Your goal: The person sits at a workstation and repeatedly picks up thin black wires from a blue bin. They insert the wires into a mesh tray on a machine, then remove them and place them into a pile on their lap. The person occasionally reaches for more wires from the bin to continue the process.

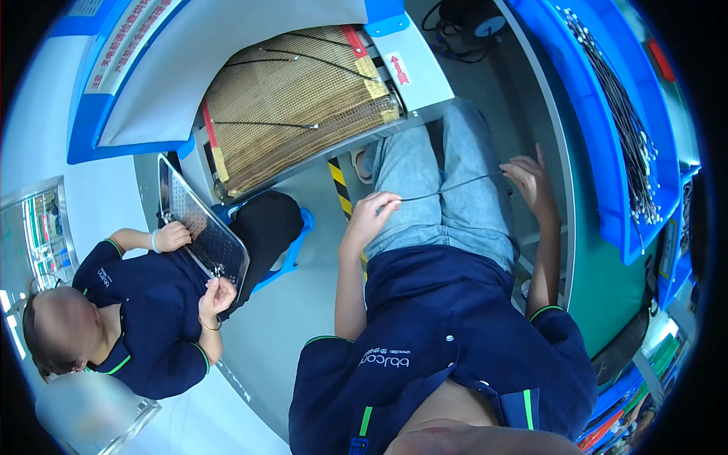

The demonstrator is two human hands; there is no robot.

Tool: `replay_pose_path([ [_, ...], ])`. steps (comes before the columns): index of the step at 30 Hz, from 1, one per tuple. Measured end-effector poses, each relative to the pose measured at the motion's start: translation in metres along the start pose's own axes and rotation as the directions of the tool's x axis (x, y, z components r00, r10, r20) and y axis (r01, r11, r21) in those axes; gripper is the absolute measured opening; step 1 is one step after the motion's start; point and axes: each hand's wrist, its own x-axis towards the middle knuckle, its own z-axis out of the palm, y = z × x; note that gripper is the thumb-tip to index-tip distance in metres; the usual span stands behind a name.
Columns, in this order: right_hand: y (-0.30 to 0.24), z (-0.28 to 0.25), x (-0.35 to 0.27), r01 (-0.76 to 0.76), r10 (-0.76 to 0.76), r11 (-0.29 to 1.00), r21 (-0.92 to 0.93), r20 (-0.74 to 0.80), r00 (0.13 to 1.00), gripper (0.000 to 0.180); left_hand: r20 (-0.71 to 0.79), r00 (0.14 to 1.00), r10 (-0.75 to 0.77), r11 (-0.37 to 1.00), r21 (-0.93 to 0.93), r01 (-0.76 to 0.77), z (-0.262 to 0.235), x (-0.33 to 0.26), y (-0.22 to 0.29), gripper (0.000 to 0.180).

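Note:
A thin black cable (pixel 447 189) stretches over my lap, sagging slightly between my two hands. My left hand (pixel 371 216) is closed in a pinch on one end of it, near my left thigh. At the other end, the thumb and fingertips of my right hand (pixel 531 184) pinch the cable, while one finger sticks up. Both cable tips are too small or hidden to make out. Ahead of my knees, several similar black cables lie apart on the tan mesh belt (pixel 280 91) of a conveyor.
At right, a blue bin (pixel 618 220) holds a bundle of black cables (pixel 626 121) beside a green tabletop (pixel 599 280). To my left, a seated co-worker (pixel 152 326) holds a tray (pixel 205 220) with small parts. A blue stool (pixel 292 258) stands under them. A white hood (pixel 227 38) covers part of the conveyor.

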Motion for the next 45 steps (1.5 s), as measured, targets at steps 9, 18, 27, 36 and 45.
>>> replay_pose_path([
  [9,-0.029,0.009,0.012,0.132,-0.122,0.990,-0.043,0.174,0.977,0.010,0.076,0.997,0.004,0.998,-0.056,0.000,0.018,0.008,0.013,0.019],
  [18,-0.025,0.004,0.001,-0.300,0.206,0.944,0.137,0.464,0.862,0.032,-0.160,0.981,-0.109,0.986,-0.140,0.086,0.002,-0.007,-0.018,0.018],
  [27,-0.005,0.019,-0.006,-0.022,0.010,0.999,0.045,0.263,0.965,0.014,-0.177,0.968,-0.177,0.975,-0.163,0.148,-0.004,-0.008,-0.037,0.018],
  [36,-0.003,0.022,0.001,0.002,-0.001,1.000,-0.003,0.167,0.986,0.011,-0.053,0.978,-0.201,0.970,-0.152,0.191,0.000,-0.007,-0.027,0.018],
  [45,0.009,0.022,0.000,-0.042,0.042,0.999,-0.001,-0.074,0.996,0.008,0.102,0.989,-0.107,0.934,-0.331,0.135,0.009,-0.007,-0.027,0.016],
])
